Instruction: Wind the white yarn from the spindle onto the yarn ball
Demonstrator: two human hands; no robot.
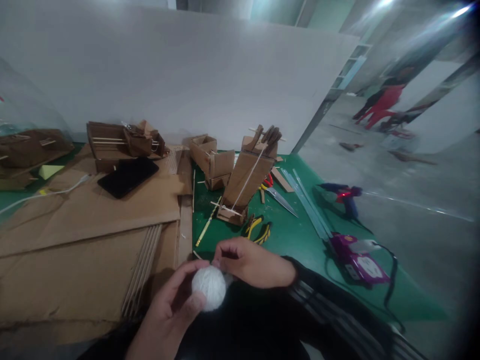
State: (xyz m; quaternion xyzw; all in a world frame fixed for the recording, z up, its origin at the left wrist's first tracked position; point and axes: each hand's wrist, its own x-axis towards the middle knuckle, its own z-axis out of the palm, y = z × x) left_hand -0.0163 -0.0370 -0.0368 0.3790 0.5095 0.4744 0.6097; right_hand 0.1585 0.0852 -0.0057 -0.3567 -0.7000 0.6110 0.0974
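Observation:
A round ball of white string [209, 288] is held low in the middle of the head view, its left side in my left hand [174, 305], thumb in front and fingers behind. My right hand [249, 262] is pinched at the ball's upper right edge; what its fingertips hold is too small to make out. Beyond the hands stands a cardboard piece [245, 180] with a white string along its face and a thin stick through its lower end. Yellow and black pliers [258, 230] lie just past my right hand.
Scissors [281, 201], clear glue sticks [305, 202], a blue glue gun [349, 200] and a purple box [358, 262] are on the green table [285, 240]. Cardboard sheets [86, 270], a black phone [128, 177] and cardboard structures [108, 140] fill the left. A person [390, 97] is far right.

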